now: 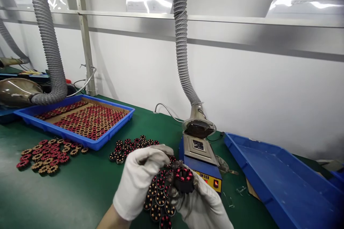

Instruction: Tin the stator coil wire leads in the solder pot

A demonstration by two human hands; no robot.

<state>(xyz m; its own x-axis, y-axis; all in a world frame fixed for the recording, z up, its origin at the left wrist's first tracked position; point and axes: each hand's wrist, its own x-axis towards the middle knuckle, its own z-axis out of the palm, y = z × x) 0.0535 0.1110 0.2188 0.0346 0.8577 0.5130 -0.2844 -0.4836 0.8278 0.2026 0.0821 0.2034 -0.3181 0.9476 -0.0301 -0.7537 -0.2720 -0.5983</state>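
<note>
My right hand (205, 200), in a white glove with dark-stained fingertips, grips a motor stator (184, 180) with a black round body and red windings on top. Just left of it is my left hand (142, 171), also gloved, its fingers curled together in a pinch. Whatever those fingertips hold, if anything, is hidden. Below and behind both hands, several similar black-rimmed stators (160, 197) lie on the green table, some red and some copper-coloured. More of them form a group (131, 145) beyond my left hand.
A blue solder pot (201, 166) with a yellow front panel stands under a fume hood (199, 127) on a grey hose. At right lies a blue tray (282, 182). On the left, another blue tray (103, 142) holds rows of wound cores, with a loose pile (45, 155) before it.
</note>
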